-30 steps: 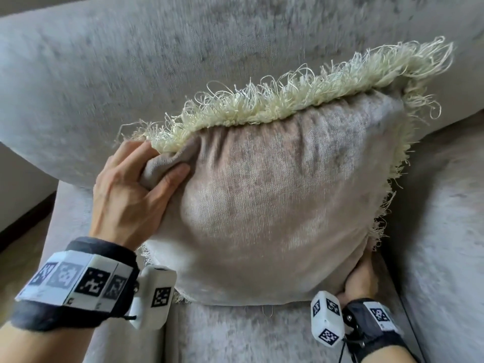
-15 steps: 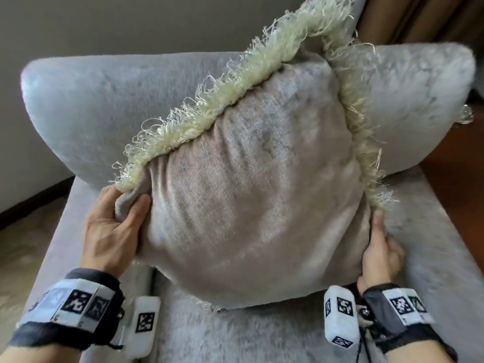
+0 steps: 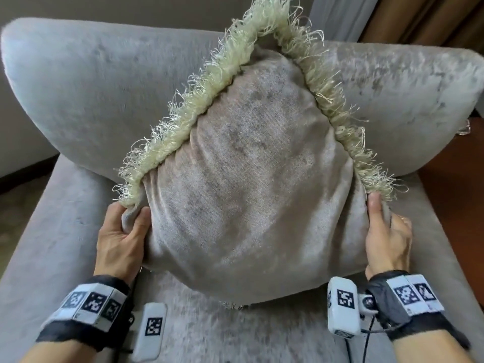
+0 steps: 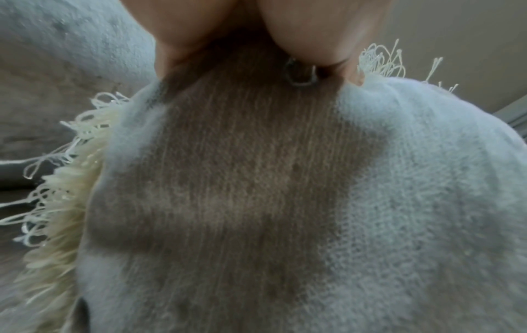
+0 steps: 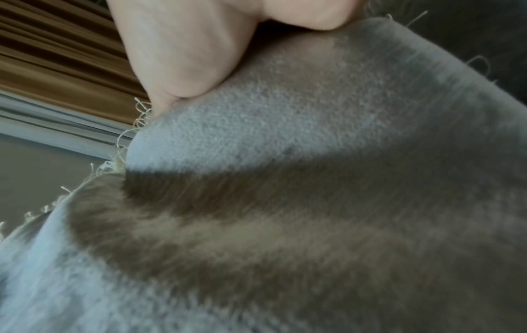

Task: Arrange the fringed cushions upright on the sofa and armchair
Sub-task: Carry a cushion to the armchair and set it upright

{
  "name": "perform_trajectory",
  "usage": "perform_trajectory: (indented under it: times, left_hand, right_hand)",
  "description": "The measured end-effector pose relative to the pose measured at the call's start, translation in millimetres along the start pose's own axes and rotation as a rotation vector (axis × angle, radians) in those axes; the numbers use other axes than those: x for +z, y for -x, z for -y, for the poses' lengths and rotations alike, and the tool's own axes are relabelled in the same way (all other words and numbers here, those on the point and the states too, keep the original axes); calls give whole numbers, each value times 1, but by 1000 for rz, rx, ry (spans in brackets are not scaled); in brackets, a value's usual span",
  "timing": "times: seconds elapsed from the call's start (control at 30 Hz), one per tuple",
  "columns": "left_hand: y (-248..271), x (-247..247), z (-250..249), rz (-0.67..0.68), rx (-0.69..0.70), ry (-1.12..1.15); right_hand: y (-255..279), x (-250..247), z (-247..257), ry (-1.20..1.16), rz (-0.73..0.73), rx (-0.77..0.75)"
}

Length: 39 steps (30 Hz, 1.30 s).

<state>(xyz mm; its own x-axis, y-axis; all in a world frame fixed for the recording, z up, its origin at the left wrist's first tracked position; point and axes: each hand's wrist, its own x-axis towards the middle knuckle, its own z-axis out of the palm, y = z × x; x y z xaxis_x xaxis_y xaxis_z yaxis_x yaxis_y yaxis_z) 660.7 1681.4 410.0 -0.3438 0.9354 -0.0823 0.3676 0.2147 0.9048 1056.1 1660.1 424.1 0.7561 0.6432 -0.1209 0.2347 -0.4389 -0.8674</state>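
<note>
A beige velvet cushion with cream fringe stands on one corner like a diamond on the grey armchair, leaning on its backrest. My left hand grips the cushion's left corner, thumb on the front and fingers behind. At the right corner my right hand pinches the fabric just below the fringe. In the left wrist view the cushion fills the frame under my fingers. The right wrist view shows my thumb pressed on the cushion.
The armchair seat spreads out in front of the cushion, with padded sides left and right. A brown curtain hangs behind at the right. Reddish floor lies to the right and pale carpet to the left.
The cushion has turned from lying level onto one corner, its top corner rising against the backrest. My right hand slid from the bottom edge up to the right corner; my left kept its grip.
</note>
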Motion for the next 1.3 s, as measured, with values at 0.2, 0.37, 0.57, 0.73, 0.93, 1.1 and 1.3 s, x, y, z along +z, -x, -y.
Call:
perform_trajectory:
  times: [0.2, 0.37, 0.57, 0.73, 0.93, 1.1, 1.3]
  left_hand:
    - [-12, 9, 12, -28, 25, -81]
    - [-21, 16, 14, -91, 29, -134]
    - [-31, 27, 5, -165, -26, -52]
    - [-34, 33, -2, -193, -71, 1]
    - [-39, 45, -7, -171, -244, -93]
    - [-44, 52, -4, -187, -221, -60]
    - [-45, 41, -2, -197, -68, -193]
  right_hand:
    - [-18, 16, -18, 53, -40, -41]
    - [-28, 22, -24, 130, -53, -35]
    - [-33, 25, -24, 92, -53, -34]
    - [-39, 29, -32, 98, -80, -87]
    - [-43, 44, -40, 100, -73, -107]
    - [-52, 52, -42, 103, -48, -101]
    - [-43, 39, -35, 68, -39, -124]
